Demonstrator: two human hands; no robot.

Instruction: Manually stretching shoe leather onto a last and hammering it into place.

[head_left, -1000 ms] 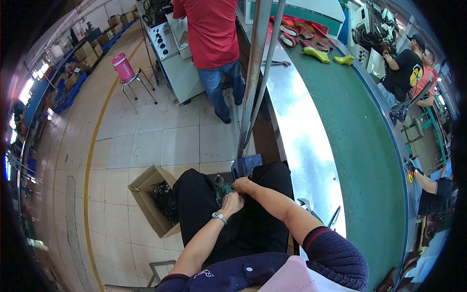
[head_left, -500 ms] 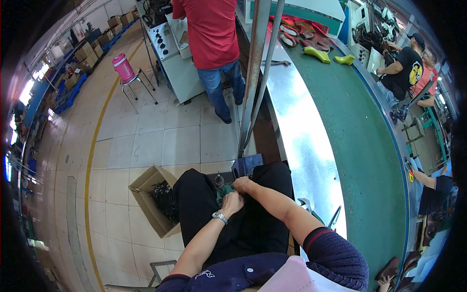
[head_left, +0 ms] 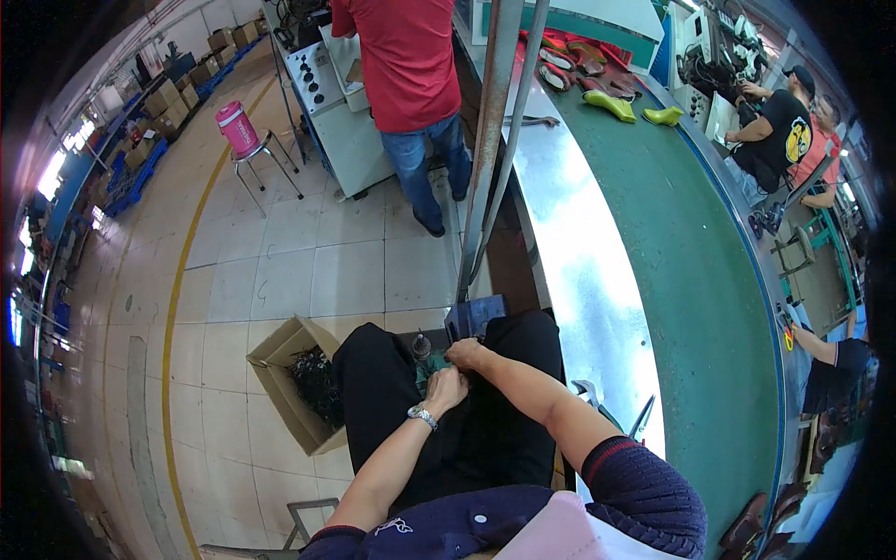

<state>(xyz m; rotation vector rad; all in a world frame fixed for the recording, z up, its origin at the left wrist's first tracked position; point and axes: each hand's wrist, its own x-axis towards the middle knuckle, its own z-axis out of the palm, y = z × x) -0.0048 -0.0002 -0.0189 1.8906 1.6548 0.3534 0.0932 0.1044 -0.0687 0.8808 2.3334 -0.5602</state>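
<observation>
Both my hands are close together between my knees, over a small green machine [head_left: 424, 369] with a metal upright [head_left: 421, 345] on top. My left hand [head_left: 447, 388], with a metal wristwatch [head_left: 423, 416] on its wrist, has its fingers curled in against the machine's near side. Just beyond it, my right hand [head_left: 469, 354] is closed, fingers bent down beside the machine. Whatever either hand grips is too small or hidden to make out. Left of my knee stands an open cardboard box [head_left: 280, 387] holding a tangle of small black pieces [head_left: 317, 385].
To my right runs a metal ledge [head_left: 597, 252] beside a green conveyor belt [head_left: 691, 308]. A wrench [head_left: 585, 389] and scissors [head_left: 642, 417] lie on the ledge. A rusty post [head_left: 485, 149] rises ahead. Beyond, a person in red [head_left: 401, 65] stands near a stool [head_left: 264, 161].
My hands hold almost the same place. At the lower right, a co-worker's hand beside a brown shoe has gone from view, and brown shoes now lie there.
</observation>
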